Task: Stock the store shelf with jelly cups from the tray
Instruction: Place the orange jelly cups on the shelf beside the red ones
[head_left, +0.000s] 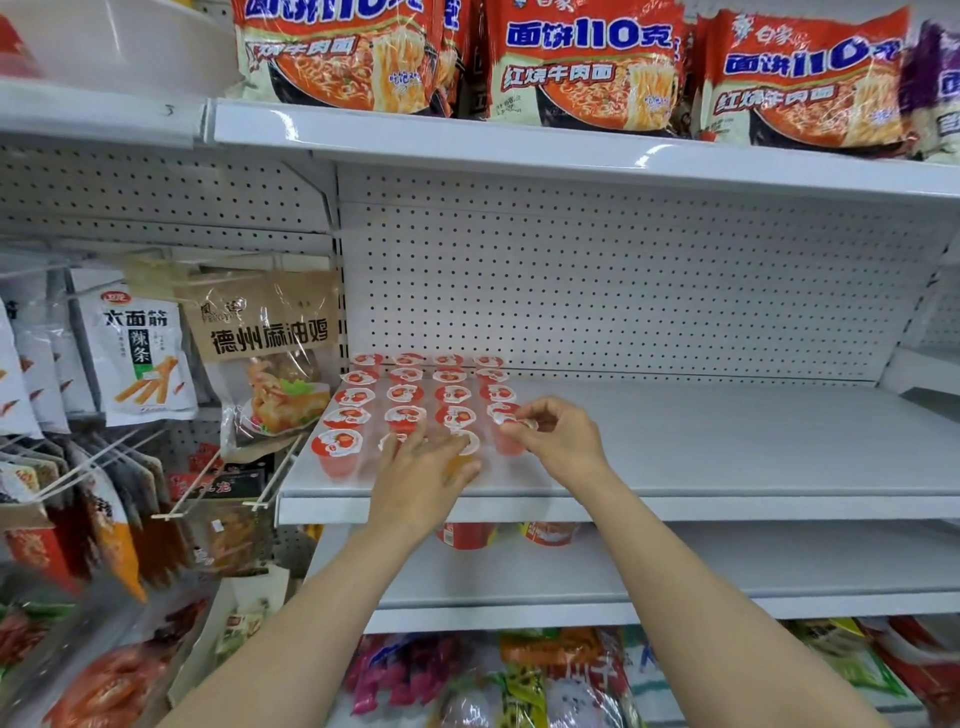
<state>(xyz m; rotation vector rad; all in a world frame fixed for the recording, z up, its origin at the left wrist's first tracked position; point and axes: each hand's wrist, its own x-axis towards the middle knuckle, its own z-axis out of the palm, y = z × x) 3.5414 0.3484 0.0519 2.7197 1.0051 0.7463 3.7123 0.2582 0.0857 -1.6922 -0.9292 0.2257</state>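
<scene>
Red instant-noodle packs line the upper shelf at twelve o'clock, and hanging snack bags crowd the nine o'clock side beside the white shelf. Jelly cups stand upright, lids up, in a grid at the shelf's left end, its rows running front to back toward the pegboard. The left hand lies spread, fingers over front-row cups. At its three o'clock, the right hand pinches the lid rim of one jelly cup.

jelly cups on shelf — left end, noodle packs above
</scene>
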